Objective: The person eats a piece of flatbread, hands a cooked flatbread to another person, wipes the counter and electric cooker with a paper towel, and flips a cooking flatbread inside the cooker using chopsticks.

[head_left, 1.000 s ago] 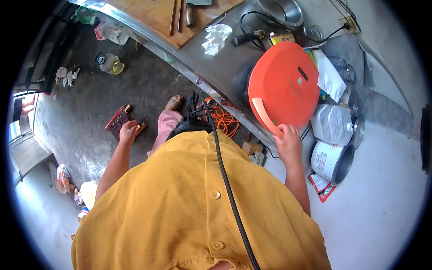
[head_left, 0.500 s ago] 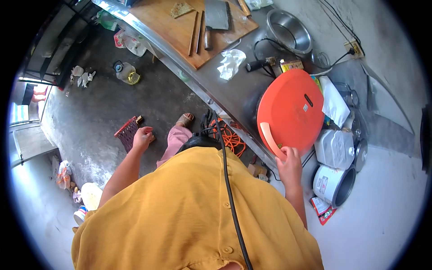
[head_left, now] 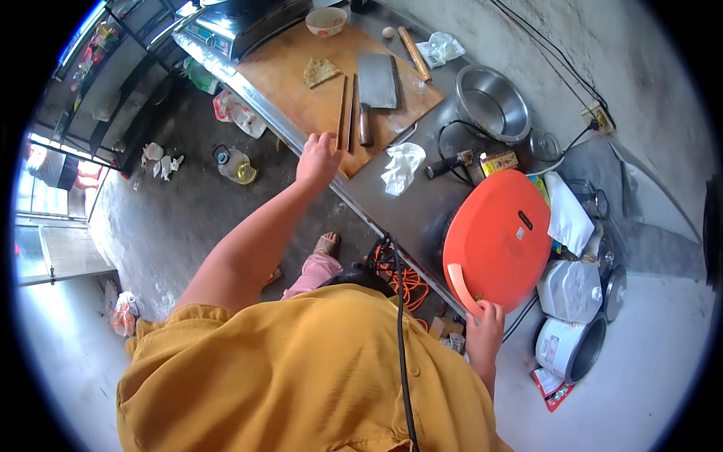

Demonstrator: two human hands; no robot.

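My right hand (head_left: 486, 330) is closed on the lower end of the pale orange handle (head_left: 461, 286) of a round red electric griddle (head_left: 501, 233), whose lid is down. My left hand (head_left: 319, 160) reaches to the near edge of a wooden cutting board (head_left: 279, 64), its fingers apart beside the lower ends of two brown chopsticks (head_left: 351, 113). It holds nothing that I can see. To the right of the chopsticks lies a cleaver (head_left: 378, 81). A piece of flatbread (head_left: 320, 72) rests farther back on the board.
Behind the griddle stand a steel basin (head_left: 493, 105) and a glass jar (head_left: 544, 145). A crumpled tissue (head_left: 403, 167) and a black cable plug (head_left: 448, 164) lie on the counter. A rice cooker pot (head_left: 568, 349) sits at right. An oil jug (head_left: 236, 166) stands on the floor.
My left hand has risen from low over the floor, near a woven red item, up to the board beside the chopsticks. My right hand stays at the griddle handle. The view has shifted.
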